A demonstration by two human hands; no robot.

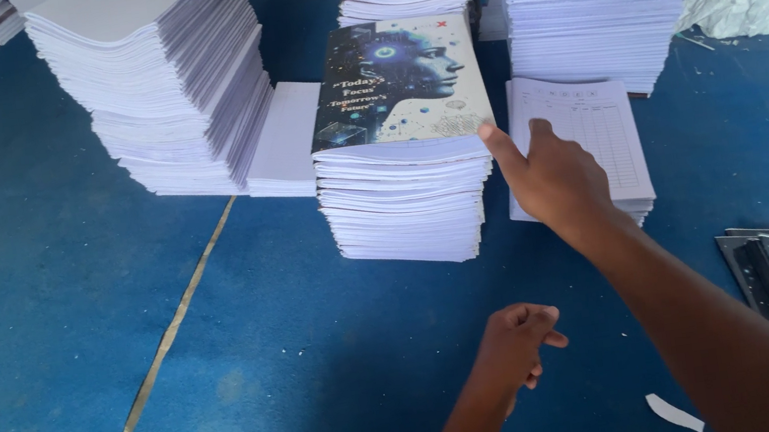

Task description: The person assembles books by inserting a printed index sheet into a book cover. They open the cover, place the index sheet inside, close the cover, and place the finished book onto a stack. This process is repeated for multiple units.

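Both hands (pixel 555 177) before notebook stack (pixel 407 198)

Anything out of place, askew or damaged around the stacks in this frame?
A torn white paper scrap lies loose on the blue floor near the right hand's forearm. The tall white stack leans, its sheets fanned unevenly. Nothing else stands out.

Open blue floor (pixel 68 321) left and front; notebook stack (pixel 406 193), tall paper pile (pixel 161 87) (behind) block reach.
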